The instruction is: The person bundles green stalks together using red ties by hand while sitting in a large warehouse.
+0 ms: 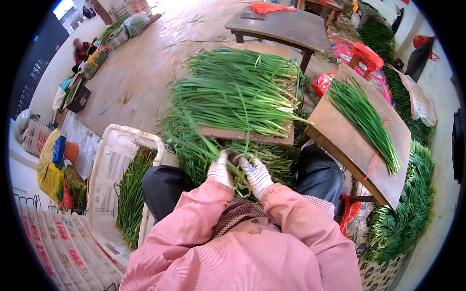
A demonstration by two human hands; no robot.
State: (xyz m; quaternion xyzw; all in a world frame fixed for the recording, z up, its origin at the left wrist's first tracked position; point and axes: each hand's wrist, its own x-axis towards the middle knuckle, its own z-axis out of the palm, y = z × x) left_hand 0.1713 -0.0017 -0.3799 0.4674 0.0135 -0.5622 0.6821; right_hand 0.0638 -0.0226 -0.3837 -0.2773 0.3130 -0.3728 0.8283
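Observation:
In a striped work glove, my left hand [221,169] is closed around a few long green chives [208,145], whose leaves reach up and to the left. Beside it my right hand [256,175], gloved alike, pinches at the pale stalk ends, its fingertips close to the left hand's. One thin leaf arches above the right hand. Just beyond both hands a thick heap of chives [233,92] lies on a low wooden board [262,137], stalk ends to the right. Loose leaves and trimmings [276,157] lie below the board, between my knees.
To my right a small wooden table [335,126] bears a bundle of chives [364,119] with red ties. A white plastic crate [109,160] holding greens stands at my left. More greens [407,203] are piled far right. Beyond stands a dark table [286,31]; another person [81,51] sits far left.

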